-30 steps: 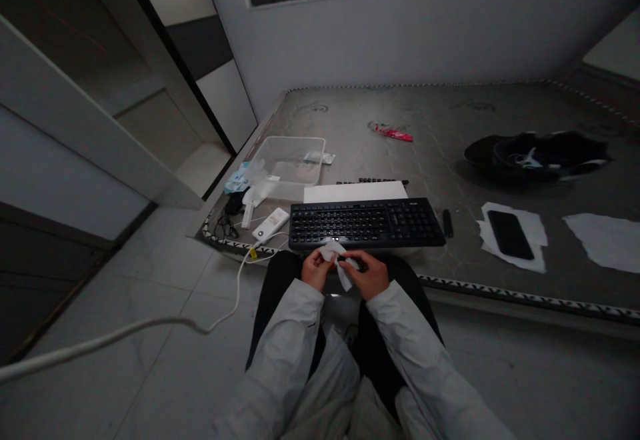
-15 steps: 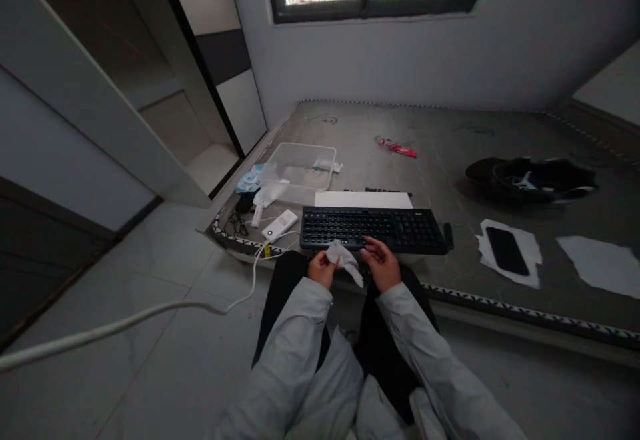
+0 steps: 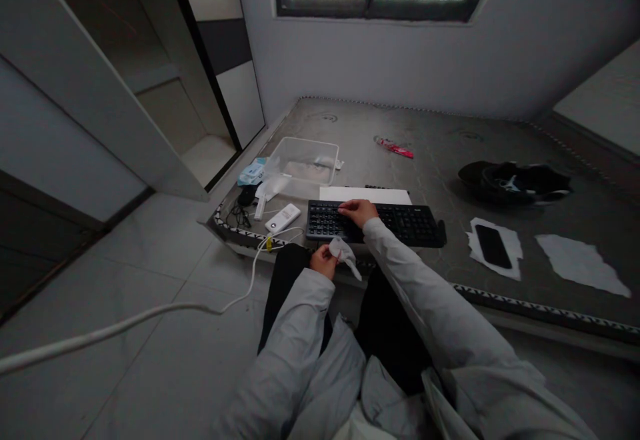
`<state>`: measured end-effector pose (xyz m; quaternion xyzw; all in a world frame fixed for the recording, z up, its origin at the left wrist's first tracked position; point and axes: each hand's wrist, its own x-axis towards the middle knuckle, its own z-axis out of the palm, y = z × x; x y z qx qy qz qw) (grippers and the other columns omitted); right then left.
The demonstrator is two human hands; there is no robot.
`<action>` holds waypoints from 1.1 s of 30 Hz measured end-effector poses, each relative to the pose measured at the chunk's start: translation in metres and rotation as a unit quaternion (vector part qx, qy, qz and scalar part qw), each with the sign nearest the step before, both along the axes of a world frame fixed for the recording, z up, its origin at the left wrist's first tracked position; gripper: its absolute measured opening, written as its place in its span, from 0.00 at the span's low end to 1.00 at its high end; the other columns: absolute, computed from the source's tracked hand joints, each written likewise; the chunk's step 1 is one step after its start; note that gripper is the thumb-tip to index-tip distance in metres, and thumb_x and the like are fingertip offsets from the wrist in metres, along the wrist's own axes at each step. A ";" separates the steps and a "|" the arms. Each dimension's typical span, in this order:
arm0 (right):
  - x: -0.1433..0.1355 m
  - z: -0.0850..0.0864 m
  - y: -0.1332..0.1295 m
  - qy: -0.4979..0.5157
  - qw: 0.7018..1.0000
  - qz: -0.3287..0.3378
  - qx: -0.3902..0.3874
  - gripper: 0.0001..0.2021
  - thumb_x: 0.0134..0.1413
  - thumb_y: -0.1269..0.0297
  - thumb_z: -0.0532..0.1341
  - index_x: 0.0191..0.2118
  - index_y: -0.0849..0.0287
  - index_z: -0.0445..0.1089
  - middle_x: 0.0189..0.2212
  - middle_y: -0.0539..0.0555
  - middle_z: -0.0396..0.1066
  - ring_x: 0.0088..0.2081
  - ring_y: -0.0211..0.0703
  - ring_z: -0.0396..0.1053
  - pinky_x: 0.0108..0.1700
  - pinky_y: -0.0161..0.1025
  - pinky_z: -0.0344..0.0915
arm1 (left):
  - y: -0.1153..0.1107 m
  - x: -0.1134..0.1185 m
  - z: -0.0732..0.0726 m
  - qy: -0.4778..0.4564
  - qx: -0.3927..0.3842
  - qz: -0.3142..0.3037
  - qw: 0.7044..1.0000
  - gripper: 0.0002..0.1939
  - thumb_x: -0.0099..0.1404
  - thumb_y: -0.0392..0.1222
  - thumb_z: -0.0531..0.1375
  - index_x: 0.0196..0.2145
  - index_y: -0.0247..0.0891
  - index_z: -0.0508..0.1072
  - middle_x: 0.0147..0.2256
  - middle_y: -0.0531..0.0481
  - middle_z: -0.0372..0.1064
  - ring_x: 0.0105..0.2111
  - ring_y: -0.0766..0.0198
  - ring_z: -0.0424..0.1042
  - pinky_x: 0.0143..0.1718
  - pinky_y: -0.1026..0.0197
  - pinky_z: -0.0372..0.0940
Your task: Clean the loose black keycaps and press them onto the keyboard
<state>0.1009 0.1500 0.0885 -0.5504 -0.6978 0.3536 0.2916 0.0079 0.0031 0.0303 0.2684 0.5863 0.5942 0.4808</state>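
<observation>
A crumpled white tissue [image 3: 346, 252] is pinched in my left hand [image 3: 324, 262], just in front of the black keyboard [image 3: 411, 225]. The keyboard lies lengthwise near the edge of the grey mattress. Above its keys, left of the middle, is my right hand [image 3: 361, 212], with thumb and fingertips drawn together. Whether those fingertips hold something small or touch the keys cannot be made out. A white sheet or box [image 3: 367, 194] lies partly hidden behind the keyboard.
To the left are a clear plastic tub [image 3: 307, 173], a white device [image 3: 283, 218] with a cable, and a blue packet [image 3: 251, 172]. A red package [image 3: 397, 149] lies farther back. Rightward are a phone [image 3: 493, 247] on white paper, another paper sheet [image 3: 583, 265] and a dark cap-like object [image 3: 515, 183].
My right hand has moved away from beside the tissue, forward and left over the keyboard, and its fingers have come together. My left hand still holds the tissue. The view has shifted slightly.
</observation>
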 end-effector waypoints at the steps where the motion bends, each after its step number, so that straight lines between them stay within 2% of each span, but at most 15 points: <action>1: -0.003 0.002 0.005 -0.038 0.999 -0.006 0.006 0.14 0.34 0.55 0.64 0.29 0.58 0.73 0.25 0.51 0.74 0.28 0.38 0.70 0.33 0.32 0.65 | -0.001 -0.001 0.001 -0.002 0.001 0.000 1.000 0.10 0.42 0.39 0.63 0.25 0.34 0.70 0.24 0.50 0.71 0.24 0.65 0.70 0.20 0.67 0.64; 4: -0.010 0.002 0.016 -0.104 0.994 -0.002 -0.023 0.16 0.35 0.52 0.63 0.30 0.57 0.74 0.23 0.50 0.74 0.23 0.35 0.68 0.29 0.30 0.63 | -0.002 -0.005 0.001 -0.008 0.002 0.004 1.000 0.11 0.42 0.40 0.63 0.26 0.35 0.70 0.24 0.50 0.71 0.23 0.65 0.69 0.20 0.66 0.64; 10: -0.020 -0.006 0.028 -0.153 0.986 -0.012 -0.057 0.16 0.32 0.52 0.65 0.28 0.58 0.75 0.22 0.50 0.74 0.21 0.34 0.67 0.27 0.29 0.62 | -0.007 -0.015 0.003 -0.006 0.000 0.012 1.000 0.09 0.42 0.39 0.63 0.25 0.35 0.70 0.23 0.51 0.71 0.21 0.66 0.69 0.19 0.67 0.63; 17: -0.023 -0.009 0.031 -0.157 0.984 -0.016 -0.081 0.15 0.31 0.54 0.65 0.28 0.58 0.75 0.20 0.50 0.73 0.19 0.34 0.67 0.26 0.29 0.62 | -0.011 -0.022 0.007 -0.001 0.004 0.010 1.000 0.10 0.43 0.39 0.62 0.26 0.34 0.70 0.24 0.51 0.70 0.22 0.65 0.68 0.19 0.66 0.64; 26: -0.025 -0.010 0.032 -0.161 0.983 -0.038 -0.082 0.16 0.30 0.53 0.65 0.27 0.59 0.75 0.17 0.50 0.72 0.20 0.35 0.67 0.28 0.31 0.63 | -0.011 -0.026 -0.001 -0.020 0.006 0.015 1.000 0.11 0.41 0.38 0.63 0.26 0.35 0.69 0.24 0.52 0.69 0.23 0.66 0.68 0.18 0.68 0.63; 33: -0.024 -0.009 0.030 -0.153 0.983 -0.050 -0.086 0.16 0.30 0.53 0.66 0.27 0.60 0.75 0.17 0.51 0.72 0.19 0.35 0.67 0.26 0.30 0.62 | -0.013 -0.025 0.007 -0.030 0.004 0.036 0.999 0.10 0.40 0.37 0.63 0.25 0.35 0.70 0.23 0.52 0.70 0.21 0.67 0.68 0.17 0.69 0.62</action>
